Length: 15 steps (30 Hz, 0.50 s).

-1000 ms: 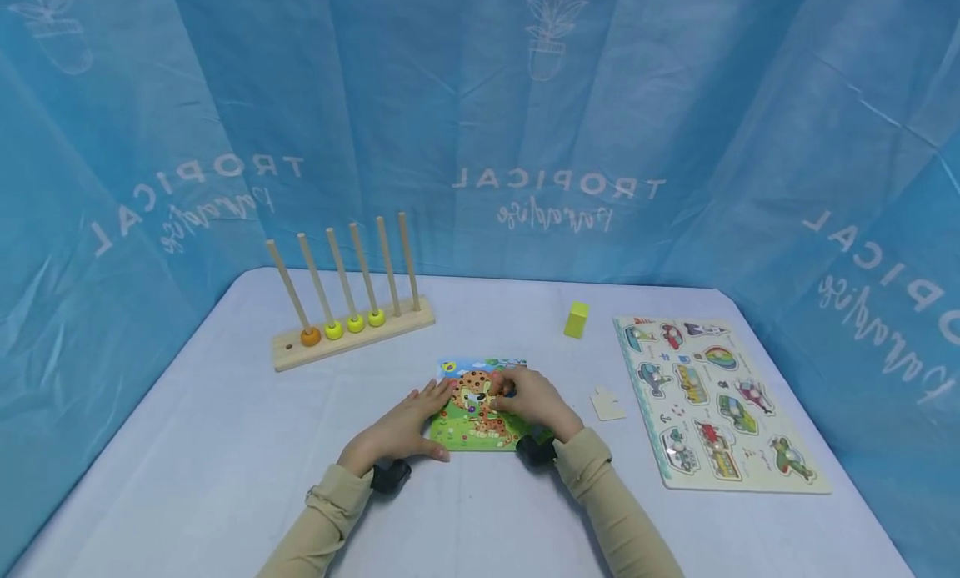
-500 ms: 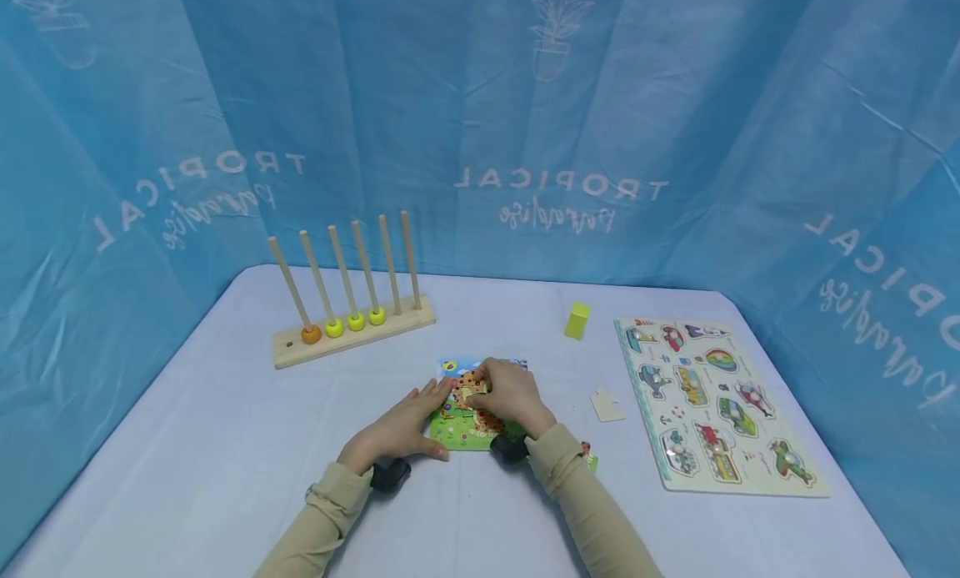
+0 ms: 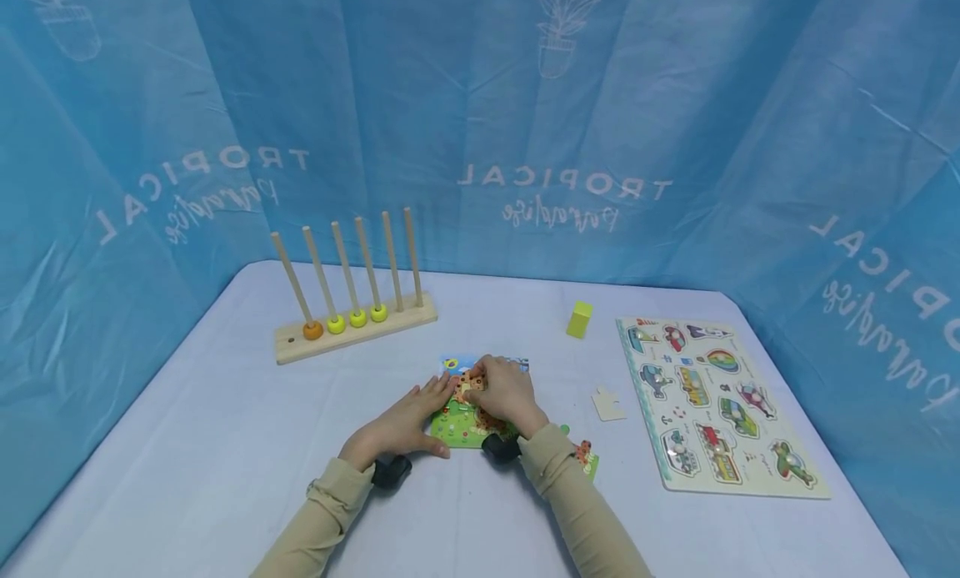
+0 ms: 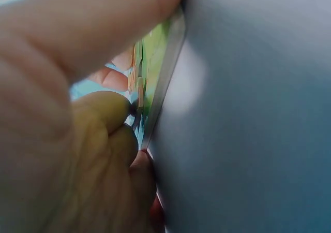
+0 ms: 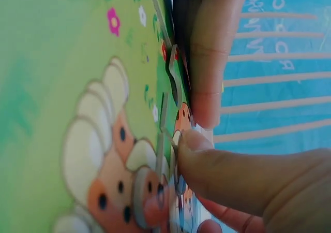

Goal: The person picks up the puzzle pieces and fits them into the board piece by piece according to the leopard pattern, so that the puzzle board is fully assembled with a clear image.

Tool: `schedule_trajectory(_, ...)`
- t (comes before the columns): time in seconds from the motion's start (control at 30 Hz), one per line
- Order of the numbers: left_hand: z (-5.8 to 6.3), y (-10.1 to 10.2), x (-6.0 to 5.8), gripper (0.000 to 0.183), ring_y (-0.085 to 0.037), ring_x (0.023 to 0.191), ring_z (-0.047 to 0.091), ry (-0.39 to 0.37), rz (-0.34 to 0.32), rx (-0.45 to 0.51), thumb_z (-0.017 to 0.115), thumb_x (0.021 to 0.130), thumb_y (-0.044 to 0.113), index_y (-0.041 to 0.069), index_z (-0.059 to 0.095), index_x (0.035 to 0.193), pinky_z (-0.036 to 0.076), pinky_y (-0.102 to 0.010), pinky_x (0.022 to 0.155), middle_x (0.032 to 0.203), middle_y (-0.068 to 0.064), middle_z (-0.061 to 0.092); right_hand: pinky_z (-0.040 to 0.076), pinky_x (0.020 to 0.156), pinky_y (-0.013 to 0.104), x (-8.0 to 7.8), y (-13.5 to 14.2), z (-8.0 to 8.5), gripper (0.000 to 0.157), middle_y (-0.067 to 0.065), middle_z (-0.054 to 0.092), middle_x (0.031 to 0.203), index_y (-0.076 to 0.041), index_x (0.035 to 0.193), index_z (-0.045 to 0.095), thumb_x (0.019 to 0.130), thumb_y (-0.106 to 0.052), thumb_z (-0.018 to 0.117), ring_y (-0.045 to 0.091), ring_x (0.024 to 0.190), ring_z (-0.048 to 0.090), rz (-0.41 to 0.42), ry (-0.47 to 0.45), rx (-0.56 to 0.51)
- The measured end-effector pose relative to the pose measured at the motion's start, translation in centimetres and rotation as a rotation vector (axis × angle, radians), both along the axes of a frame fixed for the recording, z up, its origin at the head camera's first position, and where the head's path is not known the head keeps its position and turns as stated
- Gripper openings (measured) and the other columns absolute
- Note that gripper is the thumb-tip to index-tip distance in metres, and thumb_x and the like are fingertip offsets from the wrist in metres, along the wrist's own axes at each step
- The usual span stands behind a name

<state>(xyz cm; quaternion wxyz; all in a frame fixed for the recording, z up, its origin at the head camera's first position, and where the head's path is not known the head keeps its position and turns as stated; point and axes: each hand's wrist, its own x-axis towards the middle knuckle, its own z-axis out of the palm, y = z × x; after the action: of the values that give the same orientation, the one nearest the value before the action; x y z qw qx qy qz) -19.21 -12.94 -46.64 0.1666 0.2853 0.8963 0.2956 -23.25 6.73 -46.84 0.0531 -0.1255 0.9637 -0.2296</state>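
A green picture puzzle board with a spotted orange animal lies in the middle of the table. My left hand rests along its left edge, fingers stretched out over the picture and thumb apart near the front corner. Over the upper middle of the board, my right hand pinches a spotted puzzle piece between thumb and fingers. In the right wrist view that puzzle piece stands slightly raised among other piece edges; whether it lies flat in its place I cannot tell. The right hand covers part of the picture.
A puzzle piece lies partly behind the right sleeve, and a plain-backed piece lies farther right. Beyond are a yellow-green block and a vehicle peg puzzle. A wooden peg stand with beads is at back left.
My right hand has moved left across the board with the puzzle piece, uncovering a piece beside its sleeve. The left hand has stayed in place on the board.
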Motion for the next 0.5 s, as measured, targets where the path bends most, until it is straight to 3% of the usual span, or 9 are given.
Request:
schedule_trajectory(0.27, -0.1, 0.0, -0.2, 0.102, -0.043, 0.149, 0.006, -0.01, 0.0, -0.011, 0.077, 0.08, 0.032, 0.0, 0.015, 0.154, 0.008, -0.062, 0.121, 0.161, -0.021, 0.013, 0.05, 0.08, 0.039, -0.3, 0.5, -0.3, 0.036, 0.006, 0.064, 0.101, -0.014, 0.113, 0.064, 0.084, -0.034, 0.074, 0.023, 0.091, 0.059, 0.032, 0.004, -0.044)
schedule_trajectory(0.5, -0.2, 0.0, -0.1, 0.103, -0.042, 0.149, 0.006, -0.014, 0.008, -0.02, 0.077, 0.079, 0.032, 0.001, 0.015, 0.154, 0.007, -0.061, 0.122, 0.162, -0.019, 0.012, 0.05, 0.075, 0.031, -0.8, 3.7, -0.2, 0.029, 0.008, 0.064, 0.098, -0.006, 0.116, 0.063, 0.094, -0.025, 0.064, 0.017, 0.085, 0.058, 0.169, -0.143, -0.346)
